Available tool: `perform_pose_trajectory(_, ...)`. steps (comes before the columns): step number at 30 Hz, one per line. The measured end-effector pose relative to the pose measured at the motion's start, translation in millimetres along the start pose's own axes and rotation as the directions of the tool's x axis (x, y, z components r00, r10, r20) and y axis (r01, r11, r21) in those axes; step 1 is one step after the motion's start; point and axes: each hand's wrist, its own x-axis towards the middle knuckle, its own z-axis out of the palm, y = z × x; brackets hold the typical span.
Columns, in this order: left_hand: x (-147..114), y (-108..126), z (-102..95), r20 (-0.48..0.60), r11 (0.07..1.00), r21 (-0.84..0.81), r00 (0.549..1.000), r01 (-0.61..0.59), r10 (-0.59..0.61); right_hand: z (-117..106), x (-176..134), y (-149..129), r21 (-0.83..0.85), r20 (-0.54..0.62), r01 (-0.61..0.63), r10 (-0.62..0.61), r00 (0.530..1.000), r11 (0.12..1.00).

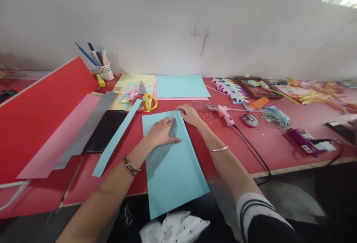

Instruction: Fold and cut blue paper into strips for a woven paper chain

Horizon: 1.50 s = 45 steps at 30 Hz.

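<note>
Red flat board (50, 120) is leaning at far left; flat pink paper sheet (64, 135) and grey paper sheet (79, 135) are lying beside it. Black rectangular phone (105, 131) is lying next, then a long narrow light-blue paper strip (117, 138). Metal scissors with red and yellow handles (142, 93) are resting on paper scraps behind. Left hand (161, 132) is lying palm down on the large light-blue paper sheet (173, 176), fingers released, slightly bent, thumb spreading out. Sheet is lying at centre on the red tabletop (279, 138), near end hanging past the table edge. Right hand (189, 115) is touching its far right corner, fingers curling there; cannot tell if they're grasping the edge. Pink glue gun (221, 113) is lying to the right, then purple box-shaped power socket (305, 141).
</note>
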Motion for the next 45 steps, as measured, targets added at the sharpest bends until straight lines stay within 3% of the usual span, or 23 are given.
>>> perform_pose_trajectory(6, -1.0, -0.5, 1.8, -0.017, 1.0, -0.011, 1.0, -0.01, 0.01, 5.4, 5.9, -5.5, -0.013, -0.026, -0.042, 0.042, 0.999, 0.999)
perform_pose_trajectory(15, -4.3, -0.9, 2.4, -0.027, 1.0, -0.018, 1.0, -0.015, 0.014, 1.8, 2.6, 0.6, -0.023, -0.013, 0.062, -0.062, 0.998, 0.998)
perform_pose_trajectory(26, -4.3, -1.3, -1.6, -0.007, 1.0, -0.024, 1.0, 0.011, -0.012, 5.8, 11.8, 3.5, -0.038, -0.011, 0.079, -0.079, 0.997, 0.996)
perform_pose_trajectory(38, -7.5, 4.1, 0.6, -0.04, 1.0, -0.007, 0.999, 0.029, -0.029, 10.0, 10.2, 1.9, -0.061, -0.052, 0.005, -0.008, 0.999, 0.998)
perform_pose_trajectory(45, -7.9, 8.0, 5.6, -0.084, 0.999, 0.026, 0.996, 0.041, -0.038, 6.1, 2.6, -0.3, -0.079, -0.051, 0.079, -0.083, 0.995, 0.994)
